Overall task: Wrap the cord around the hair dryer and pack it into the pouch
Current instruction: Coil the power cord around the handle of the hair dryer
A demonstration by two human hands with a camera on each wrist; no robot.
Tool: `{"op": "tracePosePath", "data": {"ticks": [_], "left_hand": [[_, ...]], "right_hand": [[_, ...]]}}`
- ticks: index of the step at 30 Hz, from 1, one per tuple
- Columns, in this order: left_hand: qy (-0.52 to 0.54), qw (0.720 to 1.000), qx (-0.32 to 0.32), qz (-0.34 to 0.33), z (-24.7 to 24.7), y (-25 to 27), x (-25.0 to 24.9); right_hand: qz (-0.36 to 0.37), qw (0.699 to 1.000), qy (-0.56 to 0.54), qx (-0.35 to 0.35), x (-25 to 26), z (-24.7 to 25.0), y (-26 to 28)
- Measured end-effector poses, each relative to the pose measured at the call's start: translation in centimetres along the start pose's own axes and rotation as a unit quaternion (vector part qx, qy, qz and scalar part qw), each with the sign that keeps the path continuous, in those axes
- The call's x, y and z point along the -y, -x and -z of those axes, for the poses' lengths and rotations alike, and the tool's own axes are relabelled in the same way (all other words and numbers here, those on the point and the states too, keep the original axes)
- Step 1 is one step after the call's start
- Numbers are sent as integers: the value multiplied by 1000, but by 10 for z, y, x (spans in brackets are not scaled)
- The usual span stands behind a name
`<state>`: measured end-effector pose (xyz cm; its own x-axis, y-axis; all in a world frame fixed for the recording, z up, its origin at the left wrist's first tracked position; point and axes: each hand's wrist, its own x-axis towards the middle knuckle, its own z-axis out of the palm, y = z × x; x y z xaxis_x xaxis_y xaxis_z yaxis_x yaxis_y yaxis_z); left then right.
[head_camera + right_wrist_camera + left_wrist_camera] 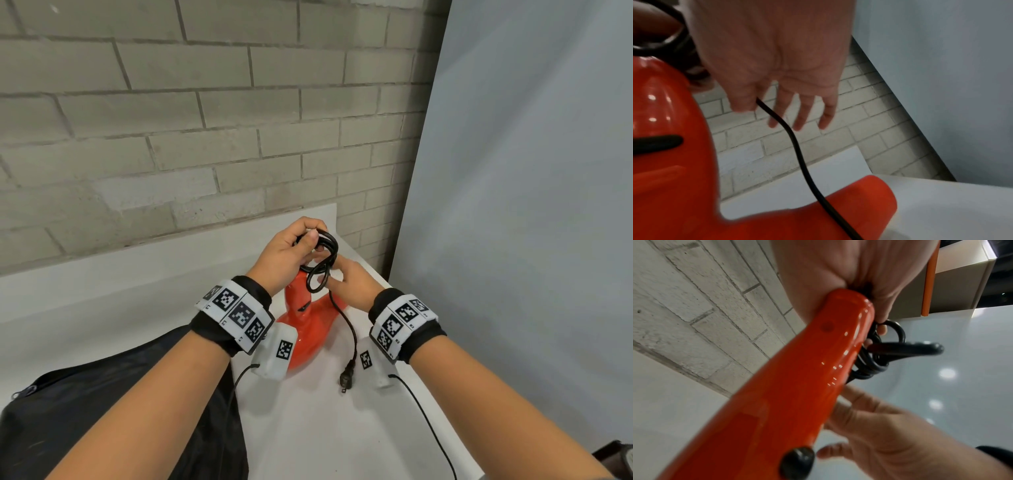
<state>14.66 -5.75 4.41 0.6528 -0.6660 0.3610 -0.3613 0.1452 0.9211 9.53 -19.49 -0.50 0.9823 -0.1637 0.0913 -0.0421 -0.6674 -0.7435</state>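
Note:
A glossy red hair dryer (308, 329) stands on the white table (102, 308) with its handle (777, 402) pointing up. My left hand (291, 250) grips the top of the handle together with several black cord loops (329, 243), also seen bunched beside the handle (867, 369). My right hand (346, 284) is just right of the loops, fingers mostly straight, pinching the loose cord (797, 154) near its first finger. From there the cord hangs down across the dryer's nozzle (869, 194) to the plug (345, 378) lying on the table. The black pouch (102, 404) lies at the lower left.
A grey brick wall (171, 120) runs behind the table. A pale blue-grey panel (531, 205) stands on the right, close to the table's right edge. Thin black wrist-camera cables (431, 428) trail over the table. A dark object (616, 455) sits at the bottom right corner.

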Motion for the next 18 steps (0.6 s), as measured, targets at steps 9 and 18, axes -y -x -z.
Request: {"op": "tracePosePath", "data": {"ticks": [9, 18], "left_hand": [[-19, 1000, -14, 7, 6, -2, 6], [-44, 999, -25, 18, 3, -4, 4]], "right_hand": [[-23, 977, 184, -107, -4, 9, -4], [-51, 908, 341, -237, 25, 49, -22]]}}
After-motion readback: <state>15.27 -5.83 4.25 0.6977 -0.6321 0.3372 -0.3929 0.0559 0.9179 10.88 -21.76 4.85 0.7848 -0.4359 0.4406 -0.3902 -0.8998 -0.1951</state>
